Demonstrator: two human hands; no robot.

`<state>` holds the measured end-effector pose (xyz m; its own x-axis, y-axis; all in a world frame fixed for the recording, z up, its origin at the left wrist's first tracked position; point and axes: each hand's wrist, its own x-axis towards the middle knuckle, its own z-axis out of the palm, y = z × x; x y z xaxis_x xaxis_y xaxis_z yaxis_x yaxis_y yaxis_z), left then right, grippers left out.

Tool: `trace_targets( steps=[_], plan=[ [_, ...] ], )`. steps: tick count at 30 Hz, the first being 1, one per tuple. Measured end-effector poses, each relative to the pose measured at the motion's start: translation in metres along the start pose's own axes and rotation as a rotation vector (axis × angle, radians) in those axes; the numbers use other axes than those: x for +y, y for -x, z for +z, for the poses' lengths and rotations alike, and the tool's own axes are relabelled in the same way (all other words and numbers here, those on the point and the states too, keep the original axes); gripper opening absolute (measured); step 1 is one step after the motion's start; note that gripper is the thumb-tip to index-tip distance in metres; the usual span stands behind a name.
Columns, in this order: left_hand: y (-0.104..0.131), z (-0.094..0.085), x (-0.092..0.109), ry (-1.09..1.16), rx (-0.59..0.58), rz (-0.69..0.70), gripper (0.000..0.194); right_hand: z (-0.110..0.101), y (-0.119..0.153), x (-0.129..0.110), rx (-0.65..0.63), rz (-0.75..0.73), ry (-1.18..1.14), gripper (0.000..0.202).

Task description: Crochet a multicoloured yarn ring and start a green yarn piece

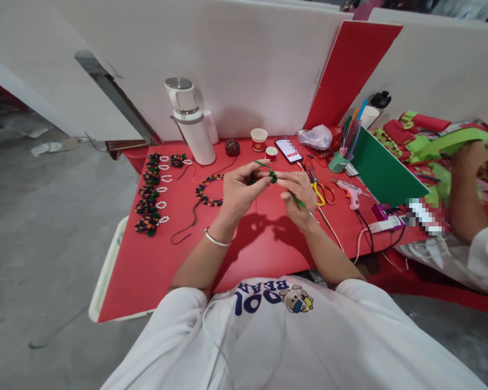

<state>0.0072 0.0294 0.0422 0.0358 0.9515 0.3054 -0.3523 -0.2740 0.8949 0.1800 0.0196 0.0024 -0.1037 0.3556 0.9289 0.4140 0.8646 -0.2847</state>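
Note:
My left hand (242,187) is closed over the red table, pinching a small green crochet piece (273,177). A strand of green yarn (262,164) runs over its fingers. Close beside it, my right hand (299,195) grips a slim crochet hook (298,201) with a green shaft; its silvery end sticks out below the palm. The hook's other end is hidden at the green piece, where the fingertips of both hands nearly meet. Partly behind my left hand lies a multicoloured crocheted ring (205,190) with a loose dark yarn tail.
Several crocheted pieces with white bead loops (147,223) line the left side. Behind stand a white thermos (197,138), a yarn ball (232,147), a paper cup (259,139) and a phone (288,151). Scissors (328,194) and a glue gun (350,193) lie right, before a green divider (384,162) and a co-worker's arm (466,189).

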Motion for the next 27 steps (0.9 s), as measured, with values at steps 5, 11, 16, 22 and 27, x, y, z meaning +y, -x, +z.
trace_targets(
  steps=[5, 11, 16, 22, 27],
  plan=[
    [0.001, -0.002, 0.000, -0.102, 0.009, 0.047, 0.036, 0.002, -0.006, -0.006, 0.042, 0.074, -0.049, 0.021],
    [0.002, 0.000, 0.005, -0.103, 0.033, 0.000, 0.036, 0.006, -0.008, -0.008, 0.050, 0.250, -0.137, 0.009],
    [0.000, -0.003, 0.008, -0.043, 0.011, -0.075, 0.042, 0.010, -0.007, -0.009, 0.110, 0.385, -0.211, 0.013],
    [0.000, -0.003, 0.011, -0.028, 0.017, 0.001, 0.040, 0.013, -0.015, -0.005, 0.109, 0.496, -0.352, 0.015],
    [0.000, -0.002, 0.014, -0.096, 0.024, 0.040, 0.045, 0.019, -0.025, 0.000, 0.077, 0.518, -0.490, 0.016]
  ],
)
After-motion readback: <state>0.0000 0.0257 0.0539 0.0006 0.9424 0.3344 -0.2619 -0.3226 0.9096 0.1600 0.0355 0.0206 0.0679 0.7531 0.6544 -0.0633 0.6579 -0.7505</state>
